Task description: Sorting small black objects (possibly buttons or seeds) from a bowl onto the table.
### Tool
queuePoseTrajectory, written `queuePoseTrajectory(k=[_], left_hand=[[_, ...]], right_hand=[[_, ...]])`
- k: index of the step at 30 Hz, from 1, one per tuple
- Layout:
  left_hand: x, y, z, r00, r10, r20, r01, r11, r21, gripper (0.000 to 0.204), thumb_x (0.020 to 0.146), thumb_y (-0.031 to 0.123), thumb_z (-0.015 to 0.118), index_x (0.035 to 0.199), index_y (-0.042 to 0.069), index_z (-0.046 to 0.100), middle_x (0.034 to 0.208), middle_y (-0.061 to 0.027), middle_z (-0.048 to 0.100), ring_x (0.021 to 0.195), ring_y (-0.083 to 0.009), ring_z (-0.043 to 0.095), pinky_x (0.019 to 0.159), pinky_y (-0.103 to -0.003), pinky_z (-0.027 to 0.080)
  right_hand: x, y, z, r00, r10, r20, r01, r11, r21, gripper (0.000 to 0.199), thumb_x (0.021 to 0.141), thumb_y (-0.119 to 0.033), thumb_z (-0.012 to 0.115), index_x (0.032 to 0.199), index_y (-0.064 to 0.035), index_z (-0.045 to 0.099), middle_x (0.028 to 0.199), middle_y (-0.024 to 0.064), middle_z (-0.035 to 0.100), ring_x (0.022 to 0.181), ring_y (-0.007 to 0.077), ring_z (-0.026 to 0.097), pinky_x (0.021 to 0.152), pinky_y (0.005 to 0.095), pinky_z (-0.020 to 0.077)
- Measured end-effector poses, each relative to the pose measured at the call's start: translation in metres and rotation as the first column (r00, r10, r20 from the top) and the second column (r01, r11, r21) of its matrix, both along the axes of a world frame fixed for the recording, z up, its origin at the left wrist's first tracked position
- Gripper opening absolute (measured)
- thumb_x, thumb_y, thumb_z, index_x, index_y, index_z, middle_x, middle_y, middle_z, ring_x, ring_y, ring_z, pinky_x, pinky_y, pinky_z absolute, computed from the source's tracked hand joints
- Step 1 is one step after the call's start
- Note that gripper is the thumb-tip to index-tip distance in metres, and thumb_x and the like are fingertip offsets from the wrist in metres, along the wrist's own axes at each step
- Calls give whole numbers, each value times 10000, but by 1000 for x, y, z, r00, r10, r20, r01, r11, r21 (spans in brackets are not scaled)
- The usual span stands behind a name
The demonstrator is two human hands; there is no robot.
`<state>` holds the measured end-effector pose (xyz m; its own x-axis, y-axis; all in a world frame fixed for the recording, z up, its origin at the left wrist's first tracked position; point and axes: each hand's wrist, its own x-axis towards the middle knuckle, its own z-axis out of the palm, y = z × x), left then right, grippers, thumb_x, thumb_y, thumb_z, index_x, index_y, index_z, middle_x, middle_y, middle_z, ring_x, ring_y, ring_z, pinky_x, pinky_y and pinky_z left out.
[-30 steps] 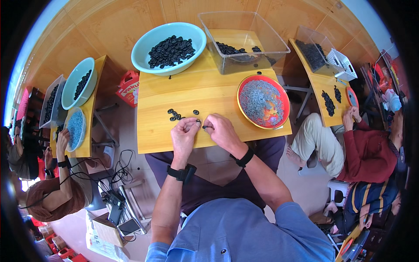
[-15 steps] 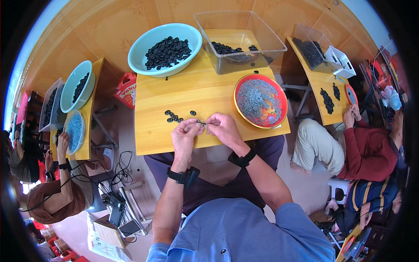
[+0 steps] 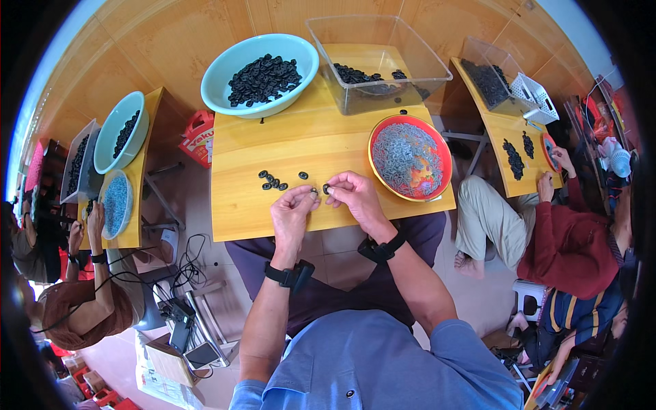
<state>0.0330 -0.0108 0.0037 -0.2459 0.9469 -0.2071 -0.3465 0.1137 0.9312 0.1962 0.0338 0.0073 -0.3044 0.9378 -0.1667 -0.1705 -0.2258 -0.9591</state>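
Observation:
Over the near edge of the yellow wooden table (image 3: 273, 219), my two hands are a short gap apart. My left hand (image 3: 292, 213) pinches a tiny dark piece between thumb and forefinger; its kind is too small to make out. A small black oval piece (image 3: 326, 189) is between the thumb and fingers of my right hand (image 3: 358, 199). Just beyond my left hand lie several loose black oval pieces (image 3: 275, 183), with a single black oval piece (image 3: 303, 175) to their right. Right of my right hand stands a red bowl (image 3: 443, 156) full of thin grey pieces.
A light-blue basin (image 3: 213, 85) of black ovals stands at the far left, beside a clear plastic box (image 3: 362, 104) holding more. People work at side tables: one person's maroon sleeve (image 3: 557, 239) at right, another person's hand (image 3: 96, 217) at left. Cables (image 3: 195, 263) lie at lower left.
My hands, together over a small piece before, have come slightly apart. A black oval piece now shows in my right fingers. The person at right has shifted their hands.

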Motion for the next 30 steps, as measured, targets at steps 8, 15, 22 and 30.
queuePoseTrajectory(k=[8, 15, 22, 30], left_hand=[[2, 0, -4, 998, -18, -64, 18, 1000, 0, 184, 910, -2, 692, 1078, -65, 653, 884, -85, 712, 758, -109, 669, 715, -209, 535], [2, 1, -1, 998, -25, -56, 24, 1000, -14, 170, 913, 3, 693, 1061, -70, 653, 879, -93, 716, 753, -110, 672, 706, -206, 534], [3, 1, 1, 997, -20, -73, 18, 999, -36, 156, 910, 10, 699, 1034, -76, 657, 877, -106, 724, 737, -111, 670, 685, -208, 533], [4, 1, 7, 997, -30, -75, 25, 997, -71, 166, 904, 13, 708, 1030, -80, 652, 868, -110, 726, 735, -117, 671, 678, -208, 531]], right_hand=[[-4, -1, -2, 999, 21, 29, -22, 999, 48, 138, 906, -25, 628, 1035, 24, 632, 881, 76, 698, 749, 119, 672, 674, 249, 532], [-5, 0, -2, 999, 26, 43, -28, 998, 62, 139, 907, -27, 625, 1036, 21, 643, 886, 76, 707, 767, 117, 673, 673, 247, 526], [-5, 0, 2, 999, 15, 40, -17, 998, 59, 106, 905, -25, 622, 991, 36, 638, 856, 81, 701, 716, 111, 658, 650, 245, 534], [-6, 0, -4, 998, -8, 57, 3, 996, 84, 96, 904, -12, 612, 977, 38, 646, 826, 83, 702, 683, 112, 658, 635, 248, 539]])
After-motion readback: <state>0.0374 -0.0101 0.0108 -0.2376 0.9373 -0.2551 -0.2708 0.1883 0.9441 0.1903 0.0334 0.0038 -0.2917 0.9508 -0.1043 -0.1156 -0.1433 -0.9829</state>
